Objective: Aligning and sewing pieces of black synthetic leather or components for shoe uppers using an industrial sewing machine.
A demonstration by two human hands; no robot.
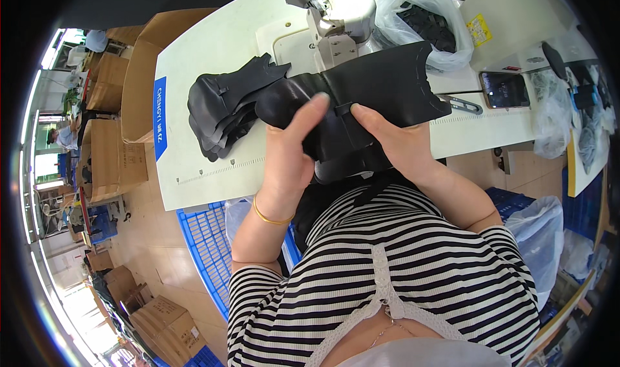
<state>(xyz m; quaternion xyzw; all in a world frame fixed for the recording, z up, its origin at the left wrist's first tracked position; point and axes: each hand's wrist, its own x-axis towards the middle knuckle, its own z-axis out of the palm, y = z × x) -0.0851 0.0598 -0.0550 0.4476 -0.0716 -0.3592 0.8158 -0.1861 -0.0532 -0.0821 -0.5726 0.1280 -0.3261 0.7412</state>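
Note:
Both my hands hold a black leather piece (381, 86) over the near edge of a white sewing table (213, 50). My left hand (290, 151) grips its left part, thumb up over the leather. My right hand (394, 141) pinches a small black strip at the piece's middle. A stack of several black leather cut pieces (223, 105) lies on the table just to the left. The sewing machine head (329, 21) stands behind the leather.
A clear plastic bag with dark parts (423, 18), a phone (505, 89) and metal tweezers (462, 103) lie at the right. Cardboard boxes (139, 76) stand left of the table. A blue plastic crate (206, 244) sits on the floor by my left side.

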